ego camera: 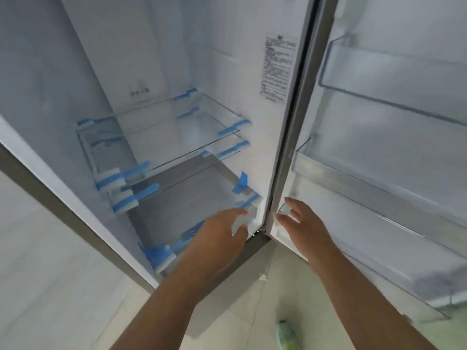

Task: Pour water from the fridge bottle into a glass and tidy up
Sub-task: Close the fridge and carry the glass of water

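Clear plastic water bottle: none discernible in open white fridge (pixel 227 72); nearer left hand (pixel 222 226) brackets blurred pale object (pixel 240 222) at lower-right corner, grip indeterminate; right hand (pixel 300 221) slack-fingered beside it.

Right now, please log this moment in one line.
white fridge: open | left hand: at lower glass shelf | right hand: at clear door bin

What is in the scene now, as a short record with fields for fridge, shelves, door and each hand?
fridge: open
shelves: glass, blue tape at corners
door: swung open to the right
left hand: low by the hinge, at a blurred white thing; grip unclear
right hand: fingers spread, by a door bin
bottle: not clearly visible
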Tool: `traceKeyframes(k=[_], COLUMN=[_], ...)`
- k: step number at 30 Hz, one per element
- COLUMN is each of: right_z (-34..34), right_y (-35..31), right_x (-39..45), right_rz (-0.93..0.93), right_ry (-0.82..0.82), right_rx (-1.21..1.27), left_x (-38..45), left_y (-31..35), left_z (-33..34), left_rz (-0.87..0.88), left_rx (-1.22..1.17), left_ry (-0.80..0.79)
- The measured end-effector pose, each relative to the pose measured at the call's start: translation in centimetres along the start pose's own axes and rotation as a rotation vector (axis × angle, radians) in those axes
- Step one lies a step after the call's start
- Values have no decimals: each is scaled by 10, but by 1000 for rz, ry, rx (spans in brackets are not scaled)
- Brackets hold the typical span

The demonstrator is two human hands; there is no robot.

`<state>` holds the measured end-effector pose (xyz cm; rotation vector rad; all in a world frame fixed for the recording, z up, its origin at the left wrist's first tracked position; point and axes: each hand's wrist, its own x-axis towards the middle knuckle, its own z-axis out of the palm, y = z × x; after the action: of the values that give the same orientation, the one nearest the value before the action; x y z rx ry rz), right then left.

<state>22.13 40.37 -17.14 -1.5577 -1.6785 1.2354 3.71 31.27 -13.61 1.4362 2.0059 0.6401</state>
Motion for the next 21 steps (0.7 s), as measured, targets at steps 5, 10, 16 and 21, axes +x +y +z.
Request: traceKeyframes(k=[5, 10, 16, 21], right_z=[-73, -149, -217, -264], right_y=[-18, -16, -1, 11], right_x=[-84, -154, -223, -261], right_rz=[-83, -75, 5, 44], right_ry=[303, 545, 680, 657], right_rx=[-209, -343, -379, -385], left_x=[-19, -27, -50, -55], left_y=[105, 190, 240, 250], left_z=[-7, 51, 131, 169], left_rz=[558, 901, 917, 816], left_rx=[229, 402, 555, 629], left_ry=[14, -58, -174, -205])
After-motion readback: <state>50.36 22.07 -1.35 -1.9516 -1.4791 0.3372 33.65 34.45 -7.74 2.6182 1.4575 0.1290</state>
